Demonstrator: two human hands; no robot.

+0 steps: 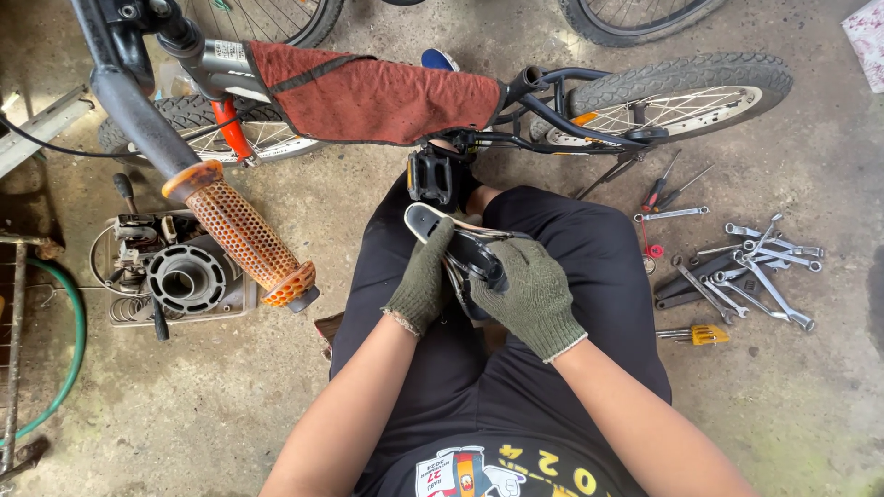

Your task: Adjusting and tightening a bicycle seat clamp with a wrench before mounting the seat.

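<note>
I sit on a concrete floor with a small bicycle (552, 110) in front of me. A red cloth (378, 92) is draped over its frame. Both my hands wear dark green knit gloves. My left hand (422, 276) grips the underside of a bicycle saddle (460, 244) turned upside down over my lap. My right hand (532, 294) is closed on the saddle's black clamp and rails. A black pedal (435, 177) sits just beyond the saddle. The orange handlebar grip (244, 235) points toward my left knee.
Several wrenches (750, 271) lie spread on the floor at my right, with screwdrivers (668, 189) and a yellow-handled tool (700, 334). A grey engine part (180, 271) rests at the left beside a green hose (72, 340). Other bicycle wheels (635, 18) stand at the top.
</note>
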